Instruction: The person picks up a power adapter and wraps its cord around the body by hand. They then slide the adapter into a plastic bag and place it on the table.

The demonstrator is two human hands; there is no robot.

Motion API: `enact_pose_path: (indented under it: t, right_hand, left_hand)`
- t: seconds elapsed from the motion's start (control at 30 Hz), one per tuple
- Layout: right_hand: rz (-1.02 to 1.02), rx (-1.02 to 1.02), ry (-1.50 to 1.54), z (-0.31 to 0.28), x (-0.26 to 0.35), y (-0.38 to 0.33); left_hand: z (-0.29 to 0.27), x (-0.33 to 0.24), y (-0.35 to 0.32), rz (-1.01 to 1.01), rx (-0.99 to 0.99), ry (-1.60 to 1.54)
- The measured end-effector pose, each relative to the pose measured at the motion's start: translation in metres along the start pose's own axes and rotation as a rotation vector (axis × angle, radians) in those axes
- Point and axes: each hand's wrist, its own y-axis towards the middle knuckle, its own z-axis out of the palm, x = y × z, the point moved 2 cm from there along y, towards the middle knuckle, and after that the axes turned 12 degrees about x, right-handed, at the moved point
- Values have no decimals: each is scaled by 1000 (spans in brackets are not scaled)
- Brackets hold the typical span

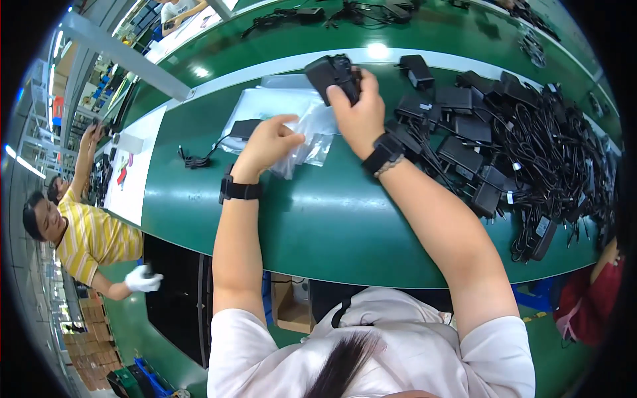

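Note:
My right hand [359, 113] is wrapped round a black power adapter [326, 78] with its cable bundled against it, raised over the far side of the green bench. To its left, my left hand [269, 146] has thumb and forefinger curled at a crumpled clear plastic bag [286, 166], which hangs below the fingers. Beneath both hands lies a stack of flat clear bags [259, 103]. Another black adapter [244, 129] rests on those bags, partly behind my left hand, its coiled cord [194, 160] trailing left onto the bench.
A large heap of black adapters and tangled cables [531, 146] covers the bench's right side. One adapter [417, 71] sits apart at the far edge. Beyond a pale rail runs a green strip [438, 33] with more cables. A grey post [126, 56] rises at left. Co-workers [99, 235] are nearby.

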Motion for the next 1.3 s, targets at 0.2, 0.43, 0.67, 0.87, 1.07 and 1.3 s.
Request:
enact_pose_path:
  t: [0.2, 0.43, 0.67, 0.87, 1.07, 1.3]
  right_hand:
    - [58, 112, -26, -3, 6, 17]
    - [197, 123, 204, -1, 3, 18]
    - [405, 340, 828, -3, 75, 22]
    - [621, 350, 1008, -5, 35, 18]
    - [812, 471, 1098, 9, 38, 12]
    - [632, 328, 874, 8, 17, 12]
  left_hand:
    - [-5, 17, 3, -44, -101, 19]
    - [-10, 11, -4, 25, -199, -369]
    - [-18, 4, -2, 163, -276, -604]
    - [8, -32, -3, 138, -369, 57]
    - [17, -11, -8, 135, -413, 68]
    - [17, -10, -6, 170, -247, -16]
